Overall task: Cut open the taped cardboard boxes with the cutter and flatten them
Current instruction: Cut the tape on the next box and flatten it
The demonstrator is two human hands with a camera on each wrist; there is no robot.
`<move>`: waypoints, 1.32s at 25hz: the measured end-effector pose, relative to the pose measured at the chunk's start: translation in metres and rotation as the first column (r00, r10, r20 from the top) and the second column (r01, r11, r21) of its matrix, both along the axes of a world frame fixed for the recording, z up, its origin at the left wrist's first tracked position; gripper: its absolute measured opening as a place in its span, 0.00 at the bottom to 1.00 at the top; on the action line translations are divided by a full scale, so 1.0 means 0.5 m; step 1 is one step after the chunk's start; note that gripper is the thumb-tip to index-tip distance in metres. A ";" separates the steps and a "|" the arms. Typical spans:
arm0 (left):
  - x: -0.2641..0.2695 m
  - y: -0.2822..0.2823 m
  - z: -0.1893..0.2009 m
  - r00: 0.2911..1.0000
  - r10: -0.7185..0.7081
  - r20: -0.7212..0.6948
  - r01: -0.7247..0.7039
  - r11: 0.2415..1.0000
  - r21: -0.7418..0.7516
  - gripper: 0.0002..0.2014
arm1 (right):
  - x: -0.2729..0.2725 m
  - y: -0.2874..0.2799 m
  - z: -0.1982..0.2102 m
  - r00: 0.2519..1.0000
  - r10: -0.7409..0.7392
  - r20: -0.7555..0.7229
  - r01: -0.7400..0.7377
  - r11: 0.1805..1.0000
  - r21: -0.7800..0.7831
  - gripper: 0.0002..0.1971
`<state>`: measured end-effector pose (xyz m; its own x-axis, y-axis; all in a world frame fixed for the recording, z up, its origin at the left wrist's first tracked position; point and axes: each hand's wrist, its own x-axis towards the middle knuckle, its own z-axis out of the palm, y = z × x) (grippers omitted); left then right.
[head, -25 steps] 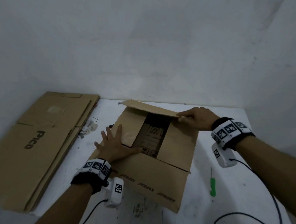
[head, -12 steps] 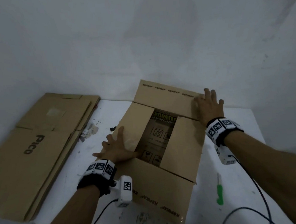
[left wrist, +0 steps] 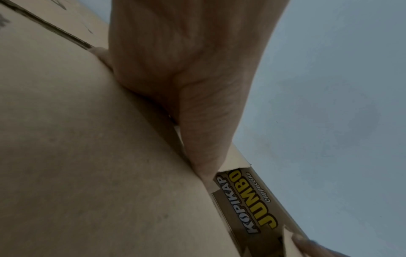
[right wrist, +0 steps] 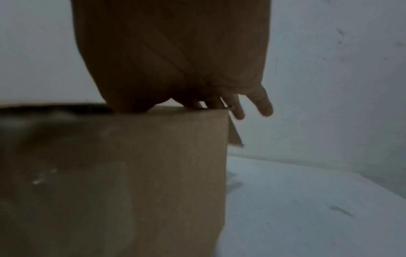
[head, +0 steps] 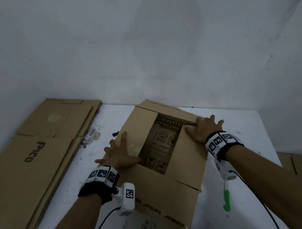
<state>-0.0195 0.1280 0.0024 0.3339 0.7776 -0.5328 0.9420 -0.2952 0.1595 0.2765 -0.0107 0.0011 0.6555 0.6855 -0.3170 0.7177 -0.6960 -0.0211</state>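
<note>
The opened cardboard box is sitting on the white surface, flaps folded out. The left hand is pressing its left flap with fingers spread wide, while the right hand is pressing flat on the far right corner, fingers straight. The green cutter is lying right of the box.

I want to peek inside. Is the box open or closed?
Open. The box has its flaps folded out, a gap showing printing inside. The left hand and right hand press flat on the flaps.

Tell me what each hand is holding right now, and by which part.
Nothing is gripped. The left hand presses flat, fingers spread, on the cardboard box's left top flap; the right hand presses on its far right corner. The green cutter lies untouched.
</note>
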 end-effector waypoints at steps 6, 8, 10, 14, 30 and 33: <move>-0.002 -0.006 0.003 1.000 -0.008 -0.018 0.008 1.000 0.024 0.62 | -0.151 -0.011 0.019 0.875 0.475 0.091 -0.484 0.857 0.178 0.40; -0.004 -0.003 -0.002 1.000 -0.010 -0.013 0.010 1.000 0.016 0.62 | -0.197 -0.023 0.006 0.785 0.617 -0.053 -0.619 0.785 -0.033 0.40; -0.010 0.001 -0.006 1.000 -0.013 -0.015 0.013 1.000 0.005 0.64 | -0.218 -0.040 0.008 0.748 0.662 -0.054 -0.664 0.746 -0.056 0.32; -0.012 0.003 -0.008 1.000 -0.016 -0.006 0.016 1.000 -0.005 0.63 | -0.218 -0.095 0.053 0.817 0.517 0.256 -0.574 0.683 0.452 0.29; 0.000 -0.018 -0.005 1.000 0.005 -0.011 -0.004 0.995 0.095 0.60 | -0.198 -0.294 0.022 0.941 -0.042 -0.336 0.159 0.931 0.329 0.36; -0.011 0.002 -0.003 0.999 -0.030 0.011 0.029 0.998 0.054 0.62 | -0.194 -0.245 0.004 0.919 -0.111 -0.378 0.234 0.926 0.296 0.35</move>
